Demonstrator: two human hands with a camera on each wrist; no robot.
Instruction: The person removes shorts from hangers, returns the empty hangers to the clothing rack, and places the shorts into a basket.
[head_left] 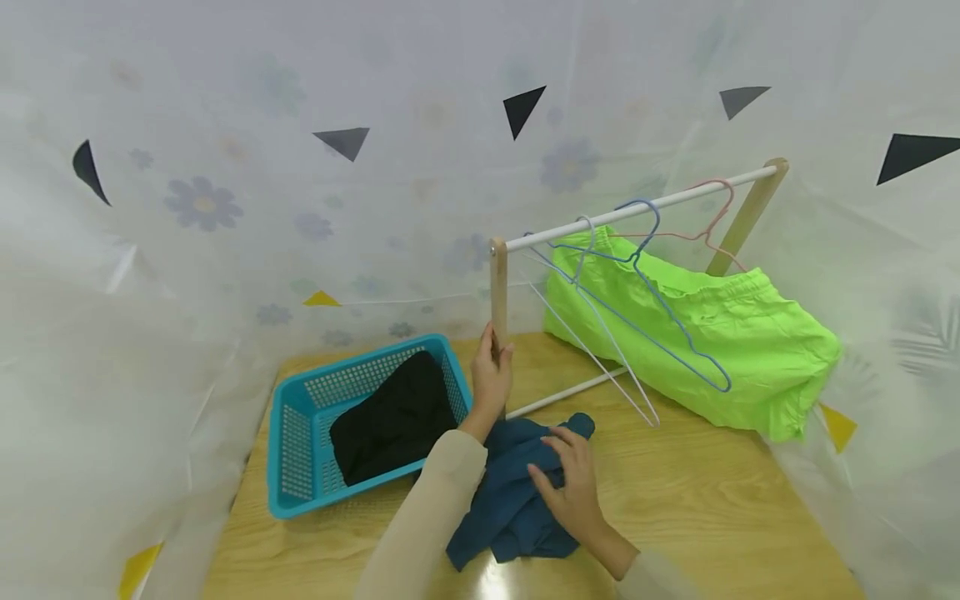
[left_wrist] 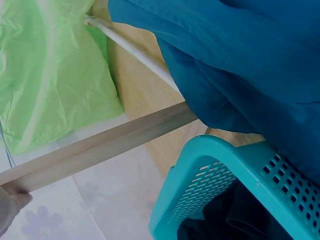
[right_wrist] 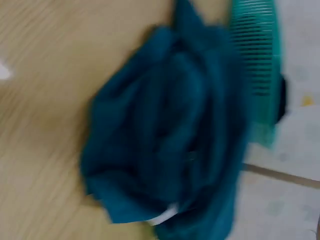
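My left hand (head_left: 491, 379) holds the front wooden post (head_left: 498, 287) of a small clothes rack between thumb and fingers. In the left wrist view, part of that hand (left_wrist: 14, 206) shows at the post's edge. My right hand (head_left: 573, 483), fingers spread and loosely bent, is over a crumpled dark blue garment (head_left: 517, 492) on the table. The right wrist view shows the garment (right_wrist: 160, 125) bunched up, with a small white patch at its lower edge. From the rack's white rail (head_left: 555, 233) hang blue (head_left: 671, 321) and pale lilac (head_left: 611, 350) hangers, both bare.
Bright green shorts (head_left: 697, 333) hang from a pink hanger (head_left: 712, 225) farther along the rail. Left of the rack, a turquoise basket (head_left: 276, 450) holds folded black cloth (head_left: 397, 417). Wood-grain table (head_left: 697, 508) lies below; patterned translucent sheeting (head_left: 420, 192) surrounds it.
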